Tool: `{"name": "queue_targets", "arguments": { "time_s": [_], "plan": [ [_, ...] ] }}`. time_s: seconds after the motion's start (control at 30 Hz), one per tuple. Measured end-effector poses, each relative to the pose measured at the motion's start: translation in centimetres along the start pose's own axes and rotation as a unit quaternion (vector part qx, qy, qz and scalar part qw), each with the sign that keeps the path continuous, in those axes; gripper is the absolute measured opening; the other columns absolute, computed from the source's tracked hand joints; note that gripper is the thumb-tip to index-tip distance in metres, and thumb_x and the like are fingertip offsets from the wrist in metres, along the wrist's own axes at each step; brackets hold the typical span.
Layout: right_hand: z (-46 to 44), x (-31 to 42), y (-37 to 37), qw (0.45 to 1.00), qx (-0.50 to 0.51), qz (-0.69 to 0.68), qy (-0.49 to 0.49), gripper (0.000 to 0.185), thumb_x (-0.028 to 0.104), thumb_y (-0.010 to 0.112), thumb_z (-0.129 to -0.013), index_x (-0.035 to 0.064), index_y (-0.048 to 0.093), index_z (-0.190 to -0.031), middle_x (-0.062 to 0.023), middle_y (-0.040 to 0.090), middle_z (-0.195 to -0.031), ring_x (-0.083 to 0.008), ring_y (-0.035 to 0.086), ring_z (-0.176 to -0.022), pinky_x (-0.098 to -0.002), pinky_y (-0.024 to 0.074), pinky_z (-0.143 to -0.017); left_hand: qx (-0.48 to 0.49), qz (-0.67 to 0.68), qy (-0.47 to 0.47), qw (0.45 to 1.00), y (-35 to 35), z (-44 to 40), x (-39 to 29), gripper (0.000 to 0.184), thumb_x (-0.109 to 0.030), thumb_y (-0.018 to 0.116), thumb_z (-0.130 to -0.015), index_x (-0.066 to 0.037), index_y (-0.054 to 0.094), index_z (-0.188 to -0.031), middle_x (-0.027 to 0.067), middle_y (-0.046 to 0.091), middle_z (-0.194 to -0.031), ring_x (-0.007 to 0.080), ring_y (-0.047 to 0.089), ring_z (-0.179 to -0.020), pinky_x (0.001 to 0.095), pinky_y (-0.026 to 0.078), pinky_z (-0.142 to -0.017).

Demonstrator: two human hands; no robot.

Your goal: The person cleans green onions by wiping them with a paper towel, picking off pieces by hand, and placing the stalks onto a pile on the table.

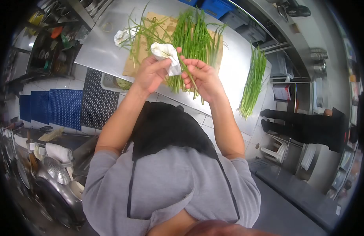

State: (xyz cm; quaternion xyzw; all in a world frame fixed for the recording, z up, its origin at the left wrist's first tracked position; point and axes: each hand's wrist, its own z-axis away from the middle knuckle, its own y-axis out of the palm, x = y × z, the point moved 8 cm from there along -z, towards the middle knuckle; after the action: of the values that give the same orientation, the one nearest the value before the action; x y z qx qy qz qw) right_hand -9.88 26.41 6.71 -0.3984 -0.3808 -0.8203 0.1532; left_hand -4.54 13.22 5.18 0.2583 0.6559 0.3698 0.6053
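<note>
My left hand (151, 74) is closed on a crumpled white cloth or paper towel (164, 54), which has some yellowish stains. Between the fingers of my right hand (205, 80) is a thin green stalk (188, 74), like a chive or scallion, its upper part against the white cloth. Beneath and beyond both hands, a wide heap of long green stalks (194, 33) lies on a brown sheet (129, 69) of paper or cardboard. Looser, tangled greens (150, 33) are at its left. A neat bundle of the same greens (253, 80) rests apart on the right.
The steel table (97, 49) carries a second crumpled white cloth (125, 37) at the left. Blue crates (217, 7) stand beyond its far edge. Perforated mats (66, 108) cover floor at left. Pans and a skimmer (56, 170) are behind. Another person in black (304, 126) stands at right.
</note>
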Motion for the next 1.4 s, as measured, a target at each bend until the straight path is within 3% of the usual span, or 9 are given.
{"name": "queue_targets", "arguments": {
  "time_s": [0.1, 0.4, 0.6, 0.7, 1.0, 1.1, 1.2, 1.3, 1.4],
  "plan": [
    [0.3, 0.7, -0.4, 0.988, -0.041, 0.144, -0.043, 0.024, 0.011, 0.062, -0.092, -0.0024, 0.059, -0.111, -0.0108, 0.067, -0.081, -0.015, 0.063, -0.066, -0.0286, 0.0529, -0.056, -0.01, -0.017, -0.005, 1.0, 0.4, 0.0, -0.4, 0.034, -0.007, 0.058, -0.092, 0.0, 0.055, -0.125, 0.0154, 0.056, -0.132, 0.0258, 0.059, -0.114, 0.0428, 0.046, -0.101],
    [0.5, 1.7, -2.0, 0.974, -0.158, 0.124, -0.107, 0.015, 0.009, 0.065, -0.089, -0.002, 0.062, -0.099, -0.0079, 0.066, -0.082, -0.0132, 0.063, -0.069, -0.029, 0.0565, -0.055, -0.015, 0.004, -0.007, 1.0, 0.1, 0.1, -0.1, 0.032, -0.004, 0.059, -0.091, 0.001, 0.057, -0.123, 0.0145, 0.059, -0.127, 0.0242, 0.061, -0.11, 0.0397, 0.05, -0.096],
    [0.5, 1.7, -2.3, 0.974, -0.166, 0.108, -0.111, 0.016, 0.008, 0.066, -0.088, -0.0026, 0.062, -0.099, -0.007, 0.065, -0.083, -0.0129, 0.063, -0.07, -0.0279, 0.0566, -0.054, -0.042, 0.026, -0.028, 0.998, -0.4, 0.9, 0.5, 0.036, -0.004, 0.057, -0.091, -0.001, 0.052, -0.127, 0.0194, 0.056, -0.131, 0.0283, 0.06, -0.112, 0.0412, 0.051, -0.096],
    [0.9, 2.1, -2.0, 0.972, -0.172, 0.12, -0.103, 0.021, 0.009, 0.065, -0.09, -0.0042, 0.059, -0.105, -0.0086, 0.064, -0.088, -0.0154, 0.062, -0.074, -0.0287, 0.0539, -0.057, -0.079, 0.035, -0.018, 0.996, -0.9, 1.3, 0.9, 0.035, -0.005, 0.059, -0.091, 0.001, 0.053, -0.126, 0.0165, 0.061, -0.124, 0.0265, 0.062, -0.109, 0.0395, 0.052, -0.094],
    [0.7, 3.3, -0.9, 0.956, -0.188, 0.158, -0.161, 0.022, 0.005, 0.063, -0.09, -0.01, 0.057, -0.105, -0.0125, 0.065, -0.085, -0.0156, 0.062, -0.069, -0.0277, 0.0541, -0.058, -0.153, 0.012, -0.018, 0.988, -1.7, 3.3, 1.9, 0.037, -0.012, 0.053, -0.098, 0.001, 0.046, -0.132, 0.0152, 0.059, -0.126, 0.0251, 0.059, -0.115, 0.0394, 0.048, -0.099],
    [0.5, 2.6, -0.5, 0.947, -0.191, 0.183, -0.185, 0.017, 0.005, 0.063, -0.088, -0.0084, 0.061, -0.099, -0.0101, 0.067, -0.077, -0.012, 0.062, -0.06, -0.0246, 0.0524, -0.052, -0.123, 0.032, -0.035, 0.991, -0.9, 3.7, 2.1, 0.037, -0.015, 0.052, -0.099, 0.0, 0.046, -0.132, 0.014, 0.058, -0.127, 0.0248, 0.059, -0.116, 0.0393, 0.047, -0.1],
    [0.7, 1.7, 0.2, 0.939, -0.186, 0.231, -0.175, 0.016, 0.005, 0.063, -0.087, -0.0079, 0.063, -0.097, -0.0086, 0.067, -0.073, -0.0106, 0.06, -0.056, -0.0233, 0.0493, -0.05, -0.065, 0.074, -0.01, 0.995, 1.7, 3.7, 1.8, 0.03, -0.014, 0.057, -0.096, 0.001, 0.055, -0.122, 0.0112, 0.063, -0.119, 0.0201, 0.061, -0.109, 0.035, 0.047, -0.097],
    [1.0, 1.4, 0.9, 0.922, -0.165, 0.297, -0.188, 0.013, 0.005, 0.064, -0.087, -0.0064, 0.065, -0.093, -0.007, 0.066, -0.07, -0.0094, 0.058, -0.053, -0.023, 0.0472, -0.049, -0.14, -0.005, 0.012, 0.99, 1.4, 3.4, 2.7, 0.028, -0.013, 0.06, -0.094, 0.002, 0.057, -0.118, 0.011, 0.065, -0.114, 0.0182, 0.063, -0.103, 0.0339, 0.049, -0.092],
    [1.2, 0.7, 1.2, 0.913, -0.134, 0.359, -0.141, 0.013, 0.006, 0.064, -0.086, -0.0059, 0.065, -0.093, -0.007, 0.066, -0.071, -0.0089, 0.058, -0.055, -0.0236, 0.0477, -0.05, -0.193, -0.05, 0.02, 0.98, 1.1, 2.9, 2.5, 0.027, -0.01, 0.063, -0.091, 0.004, 0.06, -0.114, 0.0116, 0.066, -0.108, 0.0163, 0.064, -0.096, 0.0338, 0.05, -0.086]
  ]
}}
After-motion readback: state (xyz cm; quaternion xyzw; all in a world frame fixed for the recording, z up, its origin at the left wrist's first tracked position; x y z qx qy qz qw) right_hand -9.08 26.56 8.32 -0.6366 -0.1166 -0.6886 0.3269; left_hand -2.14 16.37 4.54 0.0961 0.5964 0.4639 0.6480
